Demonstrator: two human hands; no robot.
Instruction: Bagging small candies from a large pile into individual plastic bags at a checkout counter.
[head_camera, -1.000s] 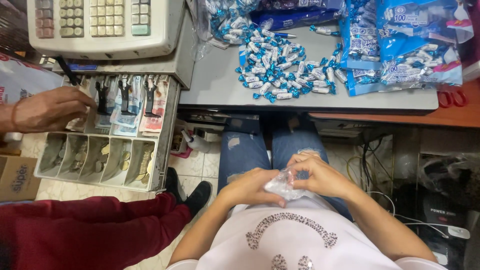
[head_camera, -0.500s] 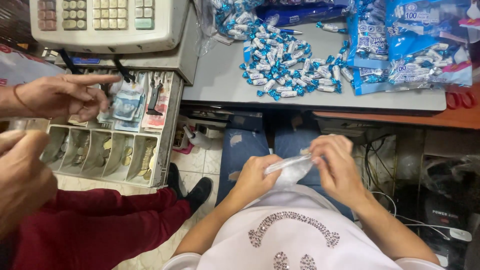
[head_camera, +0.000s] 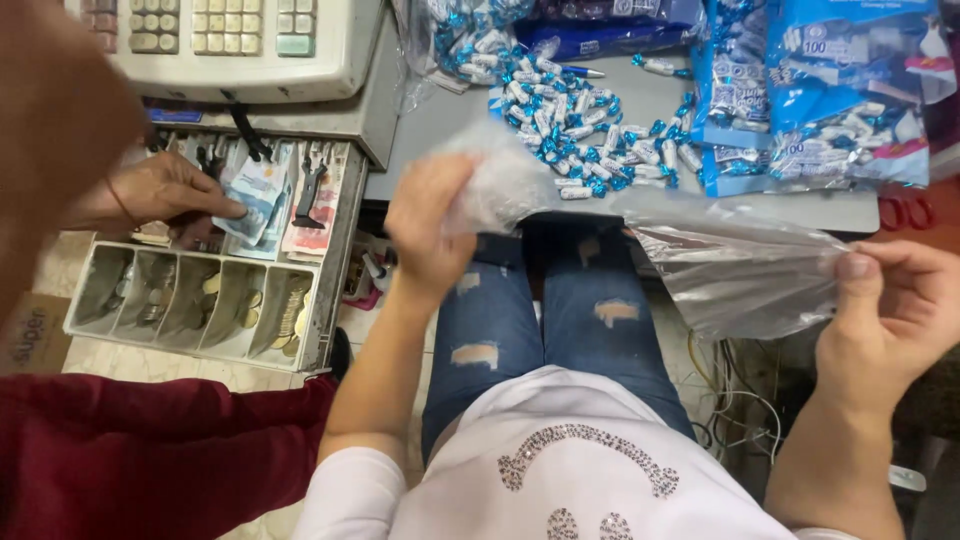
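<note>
My left hand (head_camera: 432, 228) is raised over my lap and grips one end of a clear plastic bag (head_camera: 730, 270). My right hand (head_camera: 895, 310) pinches the other end out to the right, so the bag is stretched wide between them in front of the grey counter (head_camera: 640, 205). Behind the bag, a heap of blue-and-white wrapped candies (head_camera: 575, 125) lies on the counter. I sit in ripped blue jeans and a white top.
Another person in red trousers stands at left; their hand (head_camera: 160, 195) rests on banknotes in the open cash drawer (head_camera: 200, 300) under a cash register (head_camera: 220, 45). Blue candy packages (head_camera: 830, 95) lie at the back right. Red scissors (head_camera: 905, 212) and cables are at the right.
My hands moved from close together at my waist to far apart, unfolding and stretching the plastic bag. The other person's hand dropped onto the banknotes in the drawer.
</note>
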